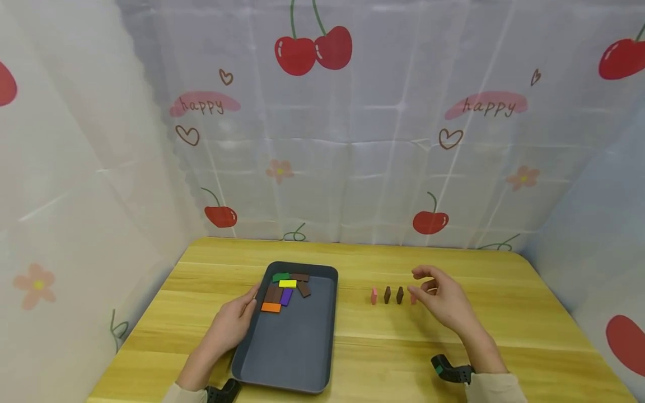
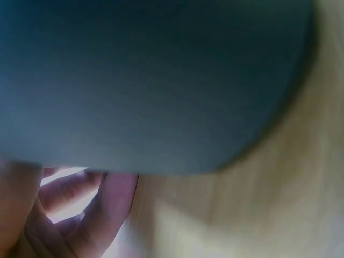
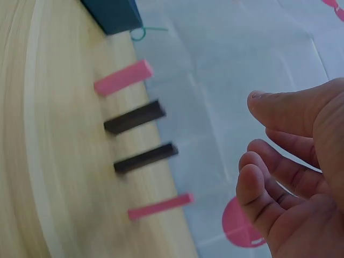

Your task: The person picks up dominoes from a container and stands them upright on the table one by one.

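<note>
My left hand (image 1: 229, 324) grips the left wall of a dark grey tray (image 1: 292, 358); in the left wrist view its fingers curl beside the blurred tray wall (image 2: 134, 107). Flat dominoes lie in the tray's far left part, among them green (image 1: 280, 277), yellow (image 1: 288, 284), purple (image 1: 286, 297), orange (image 1: 271, 307) and several brown ones. Right of the tray a row of dominoes stands on end: pink (image 3: 124, 78), dark brown (image 3: 135, 117), dark brown (image 3: 146, 157), pink (image 3: 161, 207). Beside the last pink one is my right hand (image 1: 445, 299), thumb and fingers parted, holding nothing.
Everything rests on a wooden table (image 1: 373, 358). A printed curtain (image 1: 353, 168) with cherries and hearts hangs behind the table's far edge and along both sides. Each wrist carries a black strap, such as the right wrist strap (image 1: 453, 372).
</note>
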Demonstrator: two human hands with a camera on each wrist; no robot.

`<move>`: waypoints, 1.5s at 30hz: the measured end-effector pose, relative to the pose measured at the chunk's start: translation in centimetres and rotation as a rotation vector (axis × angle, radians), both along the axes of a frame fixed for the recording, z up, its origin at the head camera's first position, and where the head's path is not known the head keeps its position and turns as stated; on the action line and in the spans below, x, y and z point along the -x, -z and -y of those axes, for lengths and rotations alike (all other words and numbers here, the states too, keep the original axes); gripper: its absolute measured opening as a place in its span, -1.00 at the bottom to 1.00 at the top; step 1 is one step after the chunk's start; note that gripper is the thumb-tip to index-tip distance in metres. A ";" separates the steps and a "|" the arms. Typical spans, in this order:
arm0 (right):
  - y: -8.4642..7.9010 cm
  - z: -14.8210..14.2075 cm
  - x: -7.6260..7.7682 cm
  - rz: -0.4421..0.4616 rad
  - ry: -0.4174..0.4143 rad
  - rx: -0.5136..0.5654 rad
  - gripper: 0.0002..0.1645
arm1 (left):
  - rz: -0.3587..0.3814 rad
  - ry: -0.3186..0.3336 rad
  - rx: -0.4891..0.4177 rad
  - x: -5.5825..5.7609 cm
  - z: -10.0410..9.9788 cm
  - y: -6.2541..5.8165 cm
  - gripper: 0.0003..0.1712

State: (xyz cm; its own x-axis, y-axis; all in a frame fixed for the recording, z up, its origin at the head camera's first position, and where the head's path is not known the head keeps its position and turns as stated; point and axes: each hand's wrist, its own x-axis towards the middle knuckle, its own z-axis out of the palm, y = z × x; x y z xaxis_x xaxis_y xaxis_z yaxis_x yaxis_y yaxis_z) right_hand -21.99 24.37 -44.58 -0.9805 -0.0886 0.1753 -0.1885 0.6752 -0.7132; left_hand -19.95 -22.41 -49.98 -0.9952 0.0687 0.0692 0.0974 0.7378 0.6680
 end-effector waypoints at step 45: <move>-0.6 18.3 2.0 0.043 -0.216 0.099 -0.58 | -0.006 0.006 0.003 -0.2 -0.1 -0.4 -0.42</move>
State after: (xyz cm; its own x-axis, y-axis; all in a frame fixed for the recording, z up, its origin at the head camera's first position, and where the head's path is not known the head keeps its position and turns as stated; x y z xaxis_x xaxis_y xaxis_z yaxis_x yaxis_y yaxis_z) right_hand -23.96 6.09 -44.03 -0.9473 -0.2817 0.1524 -0.2894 0.5488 -0.7843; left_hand -19.79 -22.28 -49.56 -0.9943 0.0750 0.0754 0.1062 0.7392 0.6651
